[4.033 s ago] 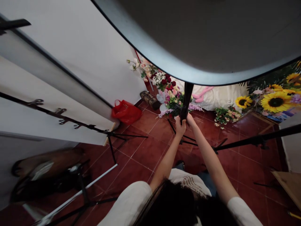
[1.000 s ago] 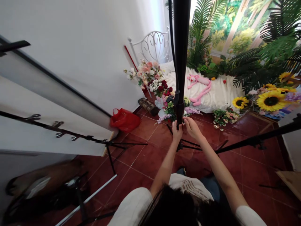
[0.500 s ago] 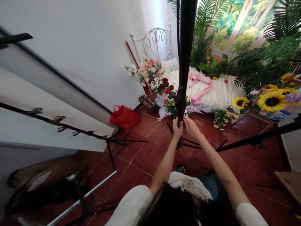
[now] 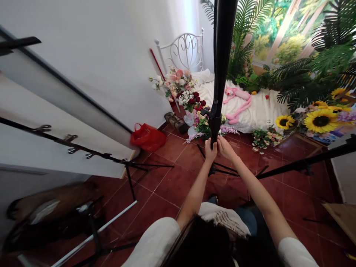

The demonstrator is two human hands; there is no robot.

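A tall black light stand (image 4: 221, 66) rises in front of me and leans slightly right toward its top. My left hand (image 4: 210, 151) is closed around its lower pole, just beneath a dark collar joint. At the same height, my right hand (image 4: 224, 147) pinches the pole from the other side; its fingertips are partly hidden against the stand. Below both hands the stand's thin legs (image 4: 222, 168) spread over the red tiled floor (image 4: 169, 181).
Behind the stand are a bed with a white metal headboard (image 4: 186, 50), a pink plush toy (image 4: 239, 96) and artificial flowers (image 4: 178, 81). A red bag (image 4: 148, 137) sits by the left wall. Another black stand (image 4: 308, 161) slants across the right, near sunflowers (image 4: 321, 120).
The upper part of the light stand has tilted a little to the right. Both hands keep their hold at nearly the same spot.
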